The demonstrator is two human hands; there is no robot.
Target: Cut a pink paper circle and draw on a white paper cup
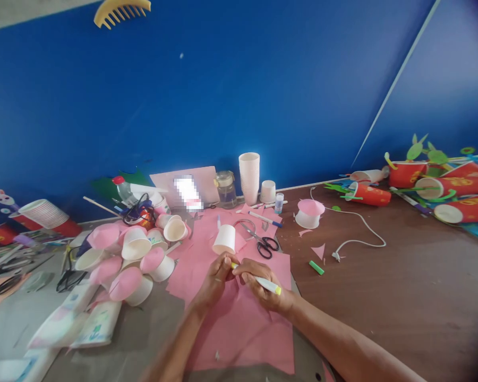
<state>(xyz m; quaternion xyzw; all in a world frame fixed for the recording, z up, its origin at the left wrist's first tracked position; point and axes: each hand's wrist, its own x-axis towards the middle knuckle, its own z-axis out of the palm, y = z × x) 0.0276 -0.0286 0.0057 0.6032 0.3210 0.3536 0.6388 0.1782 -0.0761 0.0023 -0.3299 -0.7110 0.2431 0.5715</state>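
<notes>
Marker [267, 285] in right hand [267, 298]; left hand [215, 276] close — paper [242, 339] beneath.

a smooth blue wall [239, 90] fills the background, a pale slanting strip [398, 79] dividing it on the right. above its upper left edge shows a greyish-white surface [27, 11]. the tabletop [382, 297] against it is dark brown on the right, grey on the left. soft light pales the blue at far right.
</notes>
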